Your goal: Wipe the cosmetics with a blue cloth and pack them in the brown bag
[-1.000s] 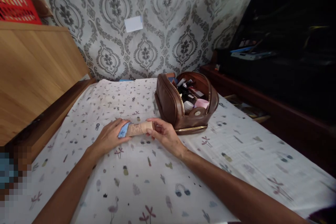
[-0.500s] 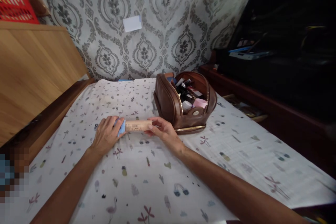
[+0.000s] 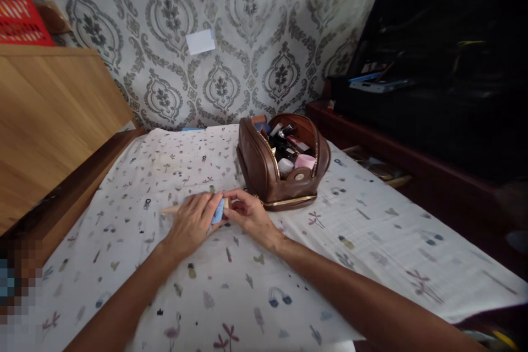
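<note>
1. Grasps a blue cloth (image 3: 218,212) and, through it, a beige tube (image 3: 170,209) with the left hand (image 3: 193,219), fingers bent over the top.
2. Pinches the pale right end of the tube between thumb and fingers of the right hand (image 3: 253,220).
3. Holds the tube crosswise above or on a white printed sheet (image 3: 223,269), somewhat nearer its left edge than its right, between near and far edges; cannot tell lifted from resting.
4. Leaves the narrow left end of the tube poking out past the left hand, with the middle hidden under fingers and cloth.
5. Has a brown bag (image 3: 256,159) upright near the right edge of the printed sheet, unzipped and gaping, just beside the right fingertips; cannot tell touching from apart.
6. Shows inside the bag a pink jar (image 3: 305,161), a white jar (image 3: 285,166) and several dark items, too small to name.
7. Has a patterned wall (image 3: 243,82) beyond the far edge, bearing a white card (image 3: 201,42).
8. Has a wooden cabinet (image 3: 49,99) past the left edge, with a red basket (image 3: 20,11) on top.
</note>
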Action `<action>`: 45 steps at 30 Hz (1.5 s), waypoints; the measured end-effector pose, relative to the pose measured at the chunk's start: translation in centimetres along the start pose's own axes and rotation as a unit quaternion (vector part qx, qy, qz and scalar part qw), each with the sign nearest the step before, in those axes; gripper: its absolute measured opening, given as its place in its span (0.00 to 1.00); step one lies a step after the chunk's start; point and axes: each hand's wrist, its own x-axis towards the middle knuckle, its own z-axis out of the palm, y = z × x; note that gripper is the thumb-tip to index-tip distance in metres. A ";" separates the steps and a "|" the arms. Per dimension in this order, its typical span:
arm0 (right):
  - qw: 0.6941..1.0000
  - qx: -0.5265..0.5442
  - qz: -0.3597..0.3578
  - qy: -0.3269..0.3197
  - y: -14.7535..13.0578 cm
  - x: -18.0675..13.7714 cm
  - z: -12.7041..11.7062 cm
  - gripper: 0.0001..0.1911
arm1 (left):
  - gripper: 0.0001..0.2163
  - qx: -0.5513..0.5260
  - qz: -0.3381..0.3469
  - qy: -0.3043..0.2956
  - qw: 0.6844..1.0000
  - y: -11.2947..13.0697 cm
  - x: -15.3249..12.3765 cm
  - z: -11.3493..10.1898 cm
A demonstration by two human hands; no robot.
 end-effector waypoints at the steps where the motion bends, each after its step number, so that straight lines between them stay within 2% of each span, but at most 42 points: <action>1: 1.000 -0.004 0.003 0.003 0.1 0.0 0.0 0.21 | 0.19 0.004 -0.004 -0.010 1.000 -0.2 -0.1 0.1; 9: 1.000 -0.005 0.013 0.018 0.4 0.4 -0.6 0.22 | 0.20 0.021 -0.059 -0.095 0.993 -4.4 -2.9 -0.6; 14: 1.000 -0.005 0.016 0.026 0.5 0.6 -0.7 0.22 | 0.19 0.025 -0.098 -0.143 0.985 -5.8 -4.0 -0.9; 16: 0.999 0.006 0.024 0.036 0.6 0.7 -0.7 0.25 | 0.19 0.025 -0.092 -0.144 0.985 -5.9 -4.2 -0.8; 20: 0.996 0.048 0.069 0.031 0.4 0.6 -0.7 0.30 | 0.16 0.051 -0.057 -0.102 0.992 -5.8 -4.2 -0.7; 24: 0.988 0.084 0.132 -0.006 0.0 0.3 -0.5 0.28 | 0.12 0.062 -0.024 -0.078 0.995 -5.6 -4.0 -0.8; 27: 0.988 0.083 0.133 -0.004 0.1 0.3 -0.5 0.28 | 0.12 0.049 -0.026 -0.091 0.994 -5.1 -3.8 -0.8; 32: 0.998 0.022 0.067 -0.003 0.6 0.4 -0.6 0.29 | 0.14 -0.005 -0.033 -0.119 0.992 -3.8 -3.1 -0.6; 36: 0.996 -0.082 -0.020 -0.033 0.1 -0.2 -0.4 0.22 | 0.14 -0.076 -0.071 -0.118 0.988 -2.7 -2.0 -0.6; 39: 0.971 -0.198 -0.111 -0.067 -0.5 -0.9 -0.2 0.19 | 0.15 -0.151 -0.099 -0.143 0.973 -2.0 -1.1 -1.1; 41: 0.947 -0.258 -0.166 -0.098 -0.7 -1.3 -0.1 0.19 | 0.19 -0.188 -0.097 -0.150 0.966 -1.8 -0.6 -1.5; 45: 0.915 -0.298 -0.236 -0.134 -0.8 -1.7 0.0 0.21 | 0.22 -0.213 -0.079 -0.171 0.959 -2.2 -0.3 -2.5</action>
